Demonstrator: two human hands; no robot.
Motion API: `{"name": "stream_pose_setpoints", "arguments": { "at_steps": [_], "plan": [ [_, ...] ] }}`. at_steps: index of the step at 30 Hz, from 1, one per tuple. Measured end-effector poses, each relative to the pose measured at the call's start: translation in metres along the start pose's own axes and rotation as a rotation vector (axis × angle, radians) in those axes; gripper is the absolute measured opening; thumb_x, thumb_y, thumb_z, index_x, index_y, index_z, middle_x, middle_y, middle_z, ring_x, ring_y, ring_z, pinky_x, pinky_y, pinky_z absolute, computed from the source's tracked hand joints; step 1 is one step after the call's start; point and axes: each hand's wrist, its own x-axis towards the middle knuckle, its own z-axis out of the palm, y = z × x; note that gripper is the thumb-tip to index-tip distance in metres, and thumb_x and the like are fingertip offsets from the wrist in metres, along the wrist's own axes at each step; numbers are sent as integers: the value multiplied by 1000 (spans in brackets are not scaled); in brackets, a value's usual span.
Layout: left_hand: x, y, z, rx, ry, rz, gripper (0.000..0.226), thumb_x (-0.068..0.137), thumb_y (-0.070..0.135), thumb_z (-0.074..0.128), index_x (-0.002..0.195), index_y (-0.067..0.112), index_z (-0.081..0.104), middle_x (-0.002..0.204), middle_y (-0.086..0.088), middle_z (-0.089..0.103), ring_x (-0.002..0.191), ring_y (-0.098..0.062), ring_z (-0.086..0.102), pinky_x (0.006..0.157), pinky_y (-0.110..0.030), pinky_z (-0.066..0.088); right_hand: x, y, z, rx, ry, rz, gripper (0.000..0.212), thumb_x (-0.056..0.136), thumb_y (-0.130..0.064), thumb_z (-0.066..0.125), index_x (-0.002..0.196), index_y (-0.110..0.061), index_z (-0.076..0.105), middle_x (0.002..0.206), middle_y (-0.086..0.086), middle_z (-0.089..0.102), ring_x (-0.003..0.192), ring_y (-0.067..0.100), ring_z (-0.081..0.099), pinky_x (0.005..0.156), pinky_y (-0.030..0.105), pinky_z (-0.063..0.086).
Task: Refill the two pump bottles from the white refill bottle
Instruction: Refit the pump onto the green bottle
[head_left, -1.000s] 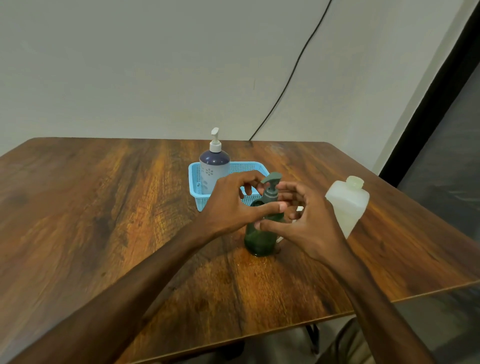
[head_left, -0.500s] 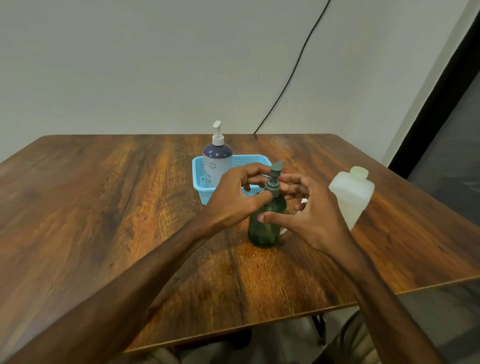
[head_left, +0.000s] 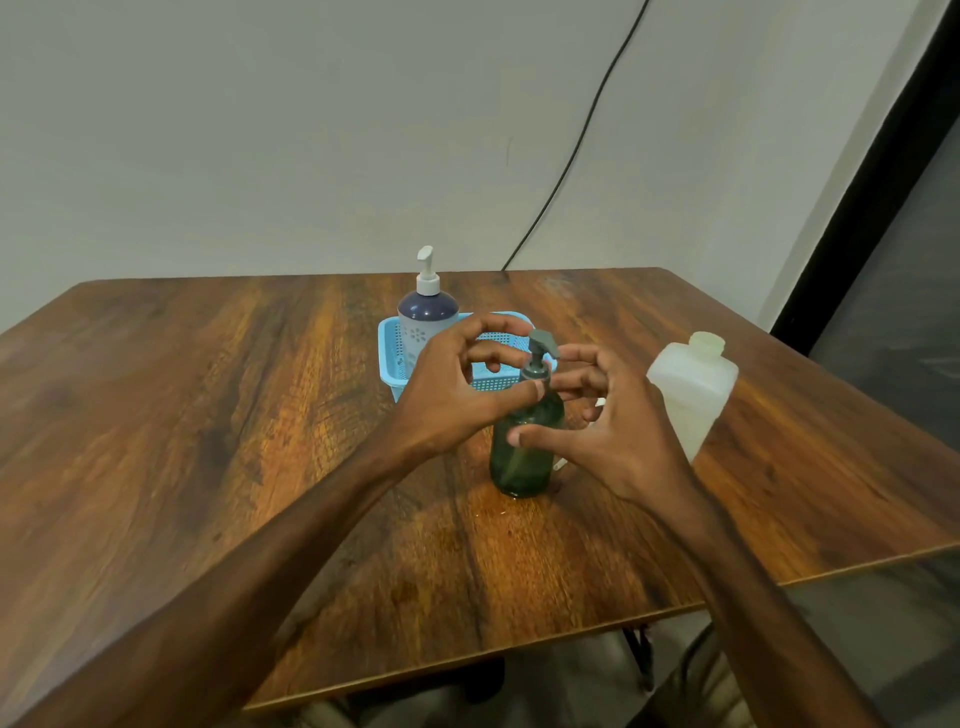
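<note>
Green pump bottle (head_left: 524, 447) stands upright mid-counter (head_left: 208, 415), just in front of the blue basket (head_left: 389, 358). The white refill bottle (head_left: 685, 400) stands toward the right edge. Your left grip (head_left: 457, 395) pinches the pump collar (head_left: 535, 371) between thumb and curled fingers. Your right grip (head_left: 618, 441) is spread, thumb against the bottle's body. The step appears to be turning the collar: brace the body firmly and keep it upright.

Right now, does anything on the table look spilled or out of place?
Yes: a small shiny wet patch on the table at the foot of the green pump bottle, on the near side; it looks like spilled liquid. Nothing else stands out.
</note>
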Motion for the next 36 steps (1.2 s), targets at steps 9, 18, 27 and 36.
{"name": "stream_pose_setpoints", "arguments": {
  "at_steps": [9,18,27,36],
  "plan": [
    [-2,-2,14,155,70,25,62,69,65,81,120,38,59,111,17,66,104,-5,62,89,-31,55,-1,-1,0,-11,8,-4,89,62,-32,96,137,-25,49,120,-13,67,110,4,64,82,15,52],
    [-3,-2,3,14,-61,-22,52,79,32,75,128,34,58,115,20,73,111,4,67,92,-25,51,-2,0,-1,-5,3,6,88,61,-36,97,135,-26,50,123,-8,69,112,5,64,85,14,50],
    [2,-1,-1,43,-19,39,35,76,33,90,101,41,68,90,26,75,85,2,70,69,-12,50,-2,0,-2,-15,4,1,89,61,-36,96,136,-28,49,122,-9,69,112,5,64,85,15,52],
    [2,-1,5,222,-24,91,45,72,57,84,108,36,68,98,27,68,93,13,60,72,-6,40,-3,1,-1,-8,14,-2,88,60,-34,97,135,-27,50,119,-11,70,111,3,65,89,20,55]
  ]
}}
